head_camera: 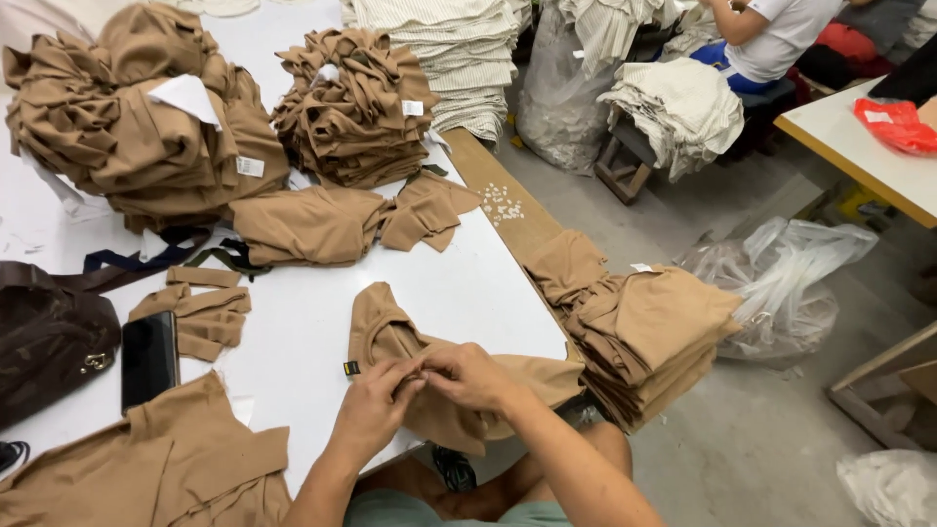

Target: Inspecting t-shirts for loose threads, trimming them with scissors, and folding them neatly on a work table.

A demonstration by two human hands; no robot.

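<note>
Closest to my view are my own knees and the two forearms coming up from the bottom edge. Starting from the left side: a tan fabric panel [166, 459] lies flat at the table corner, with a black phone [148, 358] face down just above it and a dark brown bag [49, 337] at the far left; can't see what's inside it. Small tan cut strips [200, 312] sit just right of the phone.

My left hand [374, 408] and right hand [467, 376] are both pinched onto the tan garment piece [429, 366], fingertips touching each other right at its folded edge. So both are grasping the cloth, not loose. That piece lies on the white table [303, 322] at the near edge, partly hanging over toward my lap. A tiny black tag [351, 368] sits just left of my left hand.

Further back on the table there are two big heaps of the same tan fabric [137, 117], plus a looser folded bunch in front of them.

Moving right, a neat tan stack [644, 327] rests off the table's edge beside my right arm. On the floor past that is a clear plastic bag [781, 283], crumpled, looks like just more plastic inside. Top right, another person in a white shirt [781, 34] sits by striped fabric piles [468, 59].
</note>
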